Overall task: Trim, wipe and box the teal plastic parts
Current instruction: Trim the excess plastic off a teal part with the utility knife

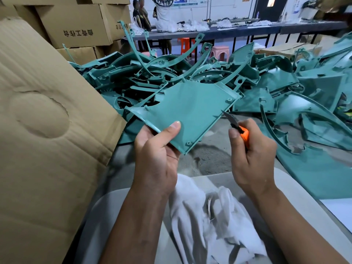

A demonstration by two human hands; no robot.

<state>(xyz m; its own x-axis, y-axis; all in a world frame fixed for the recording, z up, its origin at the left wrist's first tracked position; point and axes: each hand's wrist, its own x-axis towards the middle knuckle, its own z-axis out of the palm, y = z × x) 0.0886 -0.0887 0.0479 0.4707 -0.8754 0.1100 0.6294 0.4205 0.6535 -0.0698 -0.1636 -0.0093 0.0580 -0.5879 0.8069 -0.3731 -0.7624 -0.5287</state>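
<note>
Concrete floor [205,159], grey and scuffed, lies under your head view, with a heap of teal parts [171,73] spread across it from left to right. Beyond the heap a long dark table [247,31] runs across the room, carrying white bags, and people stand at its left end. Orange and pink stools [221,52] sit under it. Stacked cardboard boxes [76,25] fill the upper left corner.

Your left hand [156,149] grips a flat teal panel [190,111] by its near left edge, thumb pressed on top and fingers curled beneath. The panel is tilted up above the floor, in front of the heap. Your right hand [251,155] is wrapped around an orange-handled cutter [238,128], whose dark blade tip touches the panel's right edge.

A white cloth [209,216] lies crumpled on your lap, below both wrists.

On your left, a big cardboard flap [47,130] stands close beside your left forearm and walls off that side. On your right, more teal panels [314,168] lie close to your right forearm. Bare floor shows only in the patch between your hands and the heap.
</note>
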